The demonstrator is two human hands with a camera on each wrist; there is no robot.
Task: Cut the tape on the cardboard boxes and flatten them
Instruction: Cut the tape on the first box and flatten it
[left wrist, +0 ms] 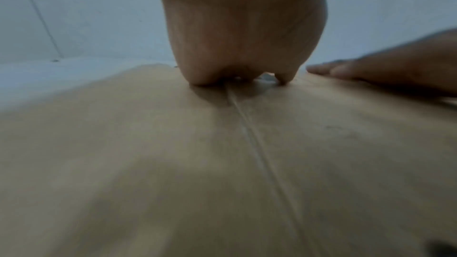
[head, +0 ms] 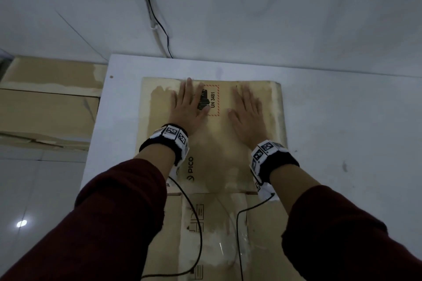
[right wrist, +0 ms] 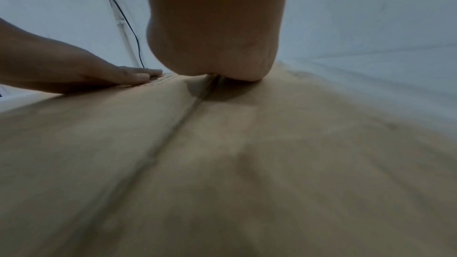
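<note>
A flattened brown cardboard box (head: 219,141) printed with "PICO" and a red-bordered "UN 3481" label (head: 212,100) lies on the white table (head: 342,121). My left hand (head: 189,107) lies flat on it, fingers straight, partly over the label. My right hand (head: 247,109) presses flat beside it, palm down. In the left wrist view the heel of my left hand (left wrist: 237,36) bears on the cardboard (left wrist: 173,163) at a crease, with my right hand (left wrist: 395,73) at the right edge. The right wrist view has my right hand (right wrist: 215,30) on the cardboard (right wrist: 272,163) and my left hand (right wrist: 74,69) to the left.
More flattened cardboard (head: 45,107) is stacked left of the table. Another cardboard piece (head: 219,235) with clear tape lies toward me under the wrist cables. A black cable (head: 157,18) runs down the white wall behind the table.
</note>
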